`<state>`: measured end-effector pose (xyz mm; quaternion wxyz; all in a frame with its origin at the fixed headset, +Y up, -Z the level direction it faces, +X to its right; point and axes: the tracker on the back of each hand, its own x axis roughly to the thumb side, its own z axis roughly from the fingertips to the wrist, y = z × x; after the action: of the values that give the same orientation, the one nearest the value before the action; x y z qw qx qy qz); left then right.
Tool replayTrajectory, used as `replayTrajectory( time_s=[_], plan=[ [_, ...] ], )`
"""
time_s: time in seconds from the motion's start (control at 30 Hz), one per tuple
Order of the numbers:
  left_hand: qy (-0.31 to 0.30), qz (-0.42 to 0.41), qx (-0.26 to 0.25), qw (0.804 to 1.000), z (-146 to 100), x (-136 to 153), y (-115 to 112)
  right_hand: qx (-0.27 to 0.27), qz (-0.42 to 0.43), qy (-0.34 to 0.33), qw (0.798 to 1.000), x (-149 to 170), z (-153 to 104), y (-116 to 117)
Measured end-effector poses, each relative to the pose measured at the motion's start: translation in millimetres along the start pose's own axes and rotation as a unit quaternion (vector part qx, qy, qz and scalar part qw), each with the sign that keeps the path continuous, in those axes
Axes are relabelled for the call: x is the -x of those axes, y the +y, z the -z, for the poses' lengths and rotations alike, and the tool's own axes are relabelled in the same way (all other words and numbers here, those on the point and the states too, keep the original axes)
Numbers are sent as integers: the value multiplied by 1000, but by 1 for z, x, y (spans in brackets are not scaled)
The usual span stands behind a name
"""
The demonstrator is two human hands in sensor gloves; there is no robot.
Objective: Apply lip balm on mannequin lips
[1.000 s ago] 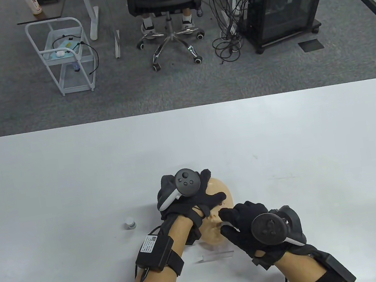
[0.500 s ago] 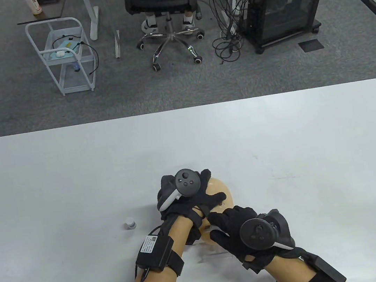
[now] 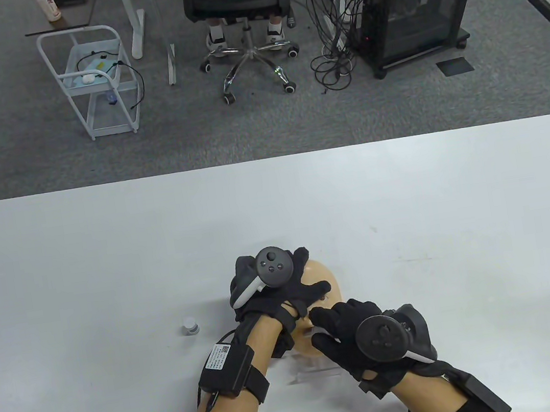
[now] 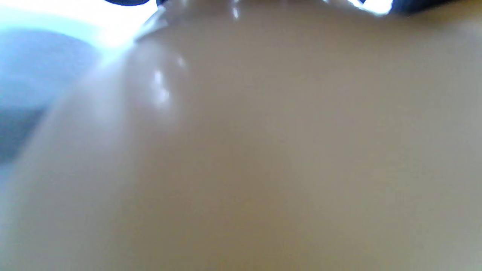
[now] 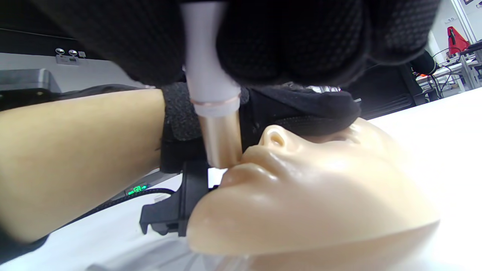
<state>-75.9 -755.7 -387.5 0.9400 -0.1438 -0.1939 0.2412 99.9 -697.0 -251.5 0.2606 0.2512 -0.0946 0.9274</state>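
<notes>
Desk, white and broad, carries a flesh-toned mannequin head lying face up near the middle of its near edge. Left hand rests on the head's crown and brow, fingers spread across it; the left wrist view shows only blurred tan surface. Right hand hovers over the face, its fingers pinching a lip balm stick, white-barrelled, whose tan tip touches the mannequin lips at their corner. Small white cap stands on the desk left of the head, near that same edge.
</notes>
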Motion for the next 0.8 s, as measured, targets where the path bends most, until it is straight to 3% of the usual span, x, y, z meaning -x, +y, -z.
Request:
replayTrajectory(
  time_s=[0.8],
  plan=[
    [-1,0,1,1000,0,0,0,-15,27,42,999,19,-4,-6]
  ],
)
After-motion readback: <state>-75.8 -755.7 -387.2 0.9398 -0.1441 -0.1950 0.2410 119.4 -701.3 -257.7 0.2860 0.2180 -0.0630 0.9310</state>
